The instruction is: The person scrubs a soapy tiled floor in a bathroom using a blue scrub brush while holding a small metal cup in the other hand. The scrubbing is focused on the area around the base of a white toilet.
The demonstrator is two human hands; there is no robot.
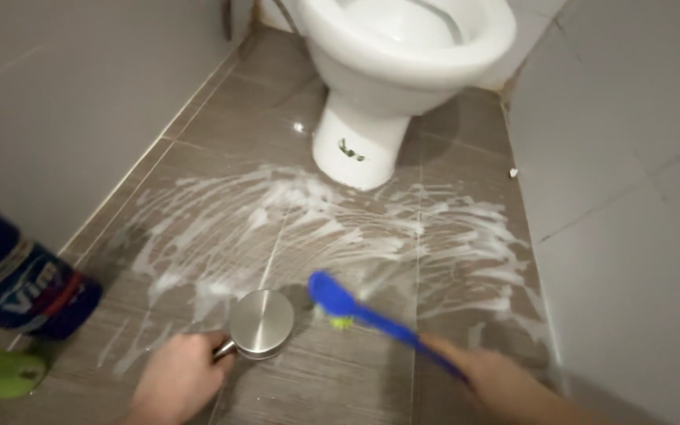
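The left hand point(179, 379) is gripping a round metal shower head point(261, 323) just above the brown tiled floor point(332, 378) while the right hand point(491, 376) is clamping a blue scrubbing brush point(344, 303) beside it, and the white foam point(316, 228) spreading toward the toilet point(387, 71) is likely making footing slippery.

left hand point(179, 378) fisted, right hand point(491, 376) closed, extended

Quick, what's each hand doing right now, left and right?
Left hand: closed on the handle of the round metal shower head.
Right hand: closed on the blue scrub brush, bristles on the soapy floor tiles.
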